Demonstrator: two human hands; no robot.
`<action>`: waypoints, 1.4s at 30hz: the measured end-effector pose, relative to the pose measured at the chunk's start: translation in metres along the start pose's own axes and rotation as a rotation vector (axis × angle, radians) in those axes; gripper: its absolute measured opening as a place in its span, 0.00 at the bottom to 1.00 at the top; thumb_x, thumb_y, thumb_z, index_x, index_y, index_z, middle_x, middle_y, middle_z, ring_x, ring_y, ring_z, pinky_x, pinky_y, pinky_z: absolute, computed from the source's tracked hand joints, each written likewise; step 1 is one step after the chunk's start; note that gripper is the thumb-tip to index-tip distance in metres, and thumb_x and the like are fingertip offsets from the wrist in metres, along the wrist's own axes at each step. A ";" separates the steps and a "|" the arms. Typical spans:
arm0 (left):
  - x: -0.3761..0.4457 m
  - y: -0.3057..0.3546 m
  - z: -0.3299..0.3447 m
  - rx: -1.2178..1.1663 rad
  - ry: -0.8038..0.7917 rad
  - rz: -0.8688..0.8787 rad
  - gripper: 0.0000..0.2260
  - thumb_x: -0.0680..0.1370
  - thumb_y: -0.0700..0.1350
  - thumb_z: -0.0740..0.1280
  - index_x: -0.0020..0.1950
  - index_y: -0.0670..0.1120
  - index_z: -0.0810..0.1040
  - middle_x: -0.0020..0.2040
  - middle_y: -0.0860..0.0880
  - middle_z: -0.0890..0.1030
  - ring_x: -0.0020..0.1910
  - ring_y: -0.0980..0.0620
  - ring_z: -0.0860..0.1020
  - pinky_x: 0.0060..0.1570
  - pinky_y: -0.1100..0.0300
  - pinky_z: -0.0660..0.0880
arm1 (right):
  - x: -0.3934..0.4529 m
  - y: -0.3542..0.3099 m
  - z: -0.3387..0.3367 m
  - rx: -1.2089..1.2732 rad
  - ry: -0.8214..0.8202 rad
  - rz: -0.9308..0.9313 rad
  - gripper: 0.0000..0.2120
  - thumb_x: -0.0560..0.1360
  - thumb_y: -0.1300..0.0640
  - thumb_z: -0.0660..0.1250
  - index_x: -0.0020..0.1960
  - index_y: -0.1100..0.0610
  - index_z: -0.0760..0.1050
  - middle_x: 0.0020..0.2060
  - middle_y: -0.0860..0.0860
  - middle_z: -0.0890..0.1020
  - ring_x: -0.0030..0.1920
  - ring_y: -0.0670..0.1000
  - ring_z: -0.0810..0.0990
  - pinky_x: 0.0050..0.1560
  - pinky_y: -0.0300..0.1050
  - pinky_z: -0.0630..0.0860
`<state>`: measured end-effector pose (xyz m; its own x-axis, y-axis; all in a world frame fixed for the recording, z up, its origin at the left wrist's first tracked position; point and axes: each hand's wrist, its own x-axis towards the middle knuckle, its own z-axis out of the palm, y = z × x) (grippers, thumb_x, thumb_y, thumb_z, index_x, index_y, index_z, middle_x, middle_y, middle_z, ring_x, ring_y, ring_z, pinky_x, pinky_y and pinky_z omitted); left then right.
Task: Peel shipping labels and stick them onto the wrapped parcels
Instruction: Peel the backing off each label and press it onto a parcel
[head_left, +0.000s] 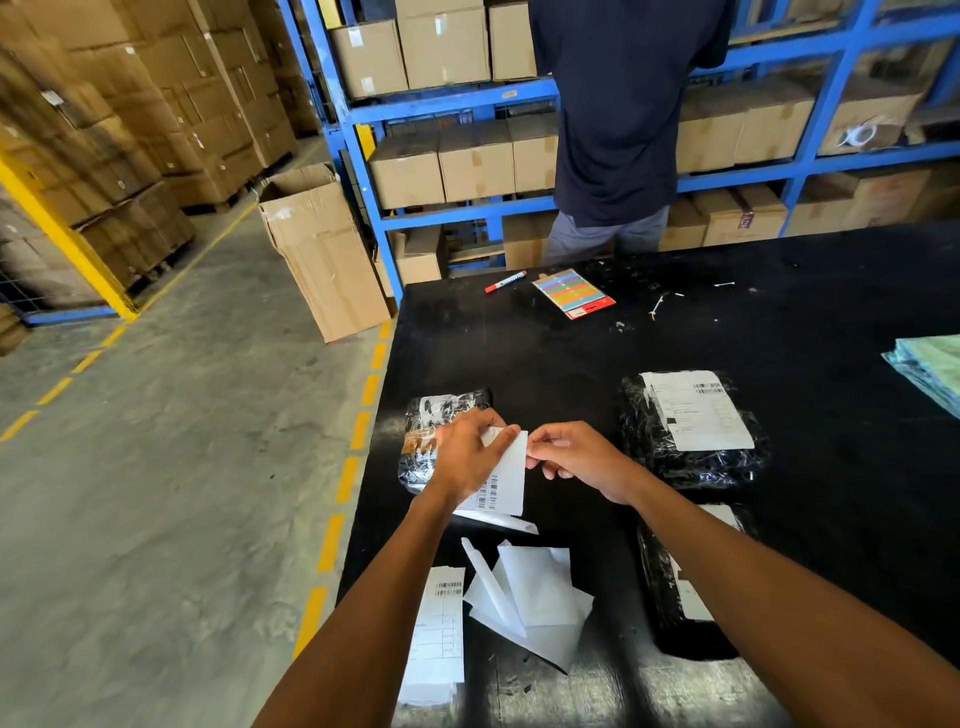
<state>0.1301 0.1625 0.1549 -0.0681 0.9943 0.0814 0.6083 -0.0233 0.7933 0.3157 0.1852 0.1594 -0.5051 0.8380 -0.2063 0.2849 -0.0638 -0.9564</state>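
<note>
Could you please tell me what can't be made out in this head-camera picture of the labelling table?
- Print on the label the left hand and right hand pinch: too small, part hidden by the left hand.
- Near parcel: mostly covered by the right forearm.
- Green stack: cut off by the right edge.

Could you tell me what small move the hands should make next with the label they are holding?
Probably keep peeling: the left hand and right hand both pinch the white barcoded shipping label, held above the unlabelled black plastic-wrapped parcel.
</note>
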 end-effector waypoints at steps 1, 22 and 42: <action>0.000 0.002 -0.001 -0.036 -0.006 -0.007 0.09 0.77 0.54 0.68 0.39 0.53 0.75 0.43 0.51 0.78 0.45 0.47 0.79 0.45 0.51 0.77 | 0.000 -0.001 -0.001 0.014 -0.007 -0.007 0.07 0.78 0.57 0.66 0.50 0.58 0.82 0.39 0.49 0.85 0.35 0.46 0.76 0.37 0.38 0.68; 0.015 0.038 -0.013 -0.402 0.012 -0.051 0.04 0.78 0.40 0.69 0.47 0.40 0.82 0.42 0.44 0.85 0.44 0.48 0.83 0.47 0.58 0.81 | 0.011 -0.031 0.001 -0.082 0.247 -0.221 0.05 0.76 0.59 0.68 0.44 0.54 0.82 0.36 0.48 0.84 0.36 0.42 0.78 0.44 0.36 0.74; 0.006 0.048 -0.007 -1.088 0.159 -0.321 0.06 0.80 0.37 0.64 0.46 0.41 0.79 0.41 0.44 0.82 0.42 0.51 0.81 0.47 0.60 0.79 | 0.023 -0.030 0.008 0.191 0.432 -0.093 0.08 0.78 0.54 0.68 0.43 0.58 0.76 0.42 0.52 0.83 0.42 0.48 0.83 0.43 0.38 0.79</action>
<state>0.1528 0.1664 0.1975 -0.2433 0.9480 -0.2051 -0.4564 0.0747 0.8867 0.2887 0.2024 0.1820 -0.1255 0.9907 -0.0520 0.0792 -0.0422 -0.9960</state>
